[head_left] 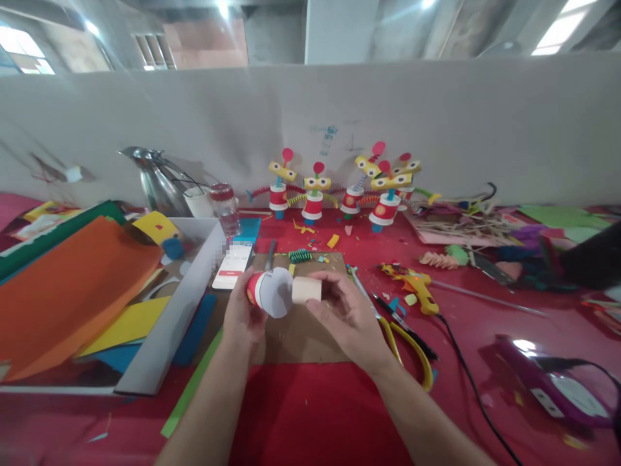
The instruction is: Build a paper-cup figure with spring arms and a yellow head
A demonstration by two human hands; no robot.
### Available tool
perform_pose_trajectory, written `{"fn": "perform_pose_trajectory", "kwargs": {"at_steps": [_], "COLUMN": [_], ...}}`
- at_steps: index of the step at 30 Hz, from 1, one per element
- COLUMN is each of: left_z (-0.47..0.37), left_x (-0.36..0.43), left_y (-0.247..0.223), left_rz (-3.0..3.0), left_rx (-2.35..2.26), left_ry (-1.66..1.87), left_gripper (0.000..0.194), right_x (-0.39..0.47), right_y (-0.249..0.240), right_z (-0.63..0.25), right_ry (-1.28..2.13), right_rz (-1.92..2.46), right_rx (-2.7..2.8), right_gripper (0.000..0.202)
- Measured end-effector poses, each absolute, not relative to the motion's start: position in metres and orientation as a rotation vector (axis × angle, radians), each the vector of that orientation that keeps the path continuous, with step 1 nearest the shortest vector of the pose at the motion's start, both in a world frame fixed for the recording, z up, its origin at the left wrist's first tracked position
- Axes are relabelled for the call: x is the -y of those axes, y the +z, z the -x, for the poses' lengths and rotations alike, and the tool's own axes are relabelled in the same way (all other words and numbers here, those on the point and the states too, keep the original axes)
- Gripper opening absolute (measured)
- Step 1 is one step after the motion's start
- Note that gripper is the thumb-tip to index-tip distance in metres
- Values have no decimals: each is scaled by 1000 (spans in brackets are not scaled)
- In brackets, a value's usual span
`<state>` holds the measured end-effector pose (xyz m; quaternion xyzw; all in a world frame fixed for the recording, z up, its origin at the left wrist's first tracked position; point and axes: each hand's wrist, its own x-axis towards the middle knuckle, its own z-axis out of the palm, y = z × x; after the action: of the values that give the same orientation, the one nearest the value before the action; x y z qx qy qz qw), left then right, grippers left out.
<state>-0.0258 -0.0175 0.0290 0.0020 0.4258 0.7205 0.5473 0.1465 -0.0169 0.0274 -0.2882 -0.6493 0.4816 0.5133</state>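
Observation:
My left hand [244, 315] is closed round a red and white paper cup [259, 291], which lies tilted on its side with a white paper disc [277, 292] across the end that faces right. In my right hand [347, 317], thumb and fingers pinch a short pale paper tube [306, 290]. The tube's left end is right by the disc; whether they touch I cannot tell. Both hands are above a piece of brown cardboard [301, 336]. Just behind them on the cardboard lies a green and black coiled paper strip [300, 255].
Several finished cup figures [313, 206] stand at the back. Right are a yellow glue gun [420, 291] with a cord, yellow-handled scissors [412, 353] and a purple device [557, 382]. Left are a box [169, 317] of coloured paper, a phone [233, 265], a glass jar [226, 210] and a metal jug [158, 181].

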Motion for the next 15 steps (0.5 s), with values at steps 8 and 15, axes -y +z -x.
{"fn": "perform_pose_trajectory", "kwargs": {"at_steps": [8,15], "left_z": [17,14], "left_x": [19,20], "left_y": [31,30], "left_rz": [-114,-171], "left_rx": [-1044,-1039], "left_ry": [1712,1708], "left_gripper": [13,13], "right_x": [21,25], "right_y": [27,28], "right_z": [-147,-144], "right_ry": [1039,910], "right_rz": [746,802], "right_rx": [1645,1743], "right_gripper": [31,29]}}
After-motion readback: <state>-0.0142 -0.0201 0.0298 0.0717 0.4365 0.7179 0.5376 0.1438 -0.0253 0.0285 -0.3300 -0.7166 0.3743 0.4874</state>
